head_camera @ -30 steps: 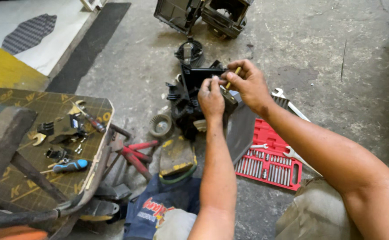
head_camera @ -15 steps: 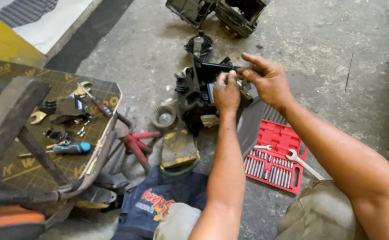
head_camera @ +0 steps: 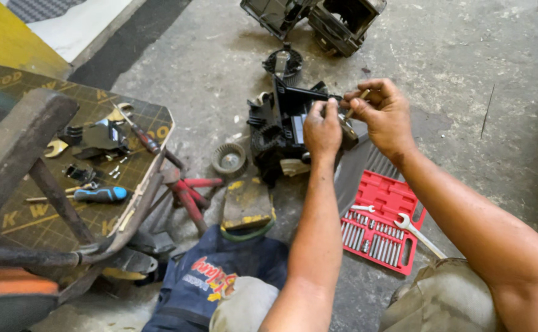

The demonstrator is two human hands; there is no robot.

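Head view, both hands — left, right — pinching black plastic housing, red socket tray beside.

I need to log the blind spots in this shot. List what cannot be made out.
- Head view: the small part pinched by the left hand and right hand is hidden by fingers.
- The black plastic assembly is partly covered by both hands.
- The black housing is cut off by the top edge.
- The socket set pieces are too small to tell.
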